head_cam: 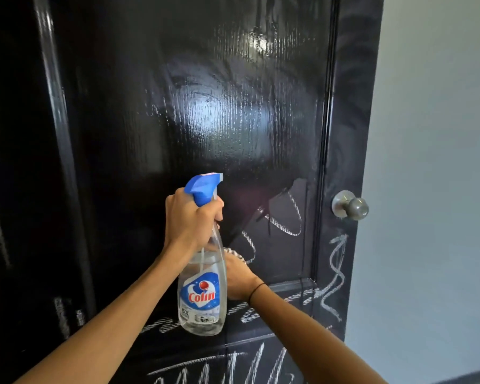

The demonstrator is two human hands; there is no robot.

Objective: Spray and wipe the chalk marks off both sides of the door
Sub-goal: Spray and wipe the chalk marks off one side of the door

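Observation:
A glossy black door (155, 112) fills the view, its upper panel wet and shiny. White chalk marks (284, 217) remain on the lower right of the panel, with more chalk scribbles (334, 275) on the right stile and along the bottom. My left hand (190, 220) grips the neck of a clear spray bottle (203, 295) with a blue trigger head, nozzle aimed at the door. My right hand (237, 278) is partly hidden behind the bottle and holds a light cloth (234, 253) against the door.
A round metal door knob (351, 205) sticks out on the door's right stile. A pale wall (432, 162) lies beyond the door's right edge. Faint chalk smears (64, 314) show on the dark surface at the left.

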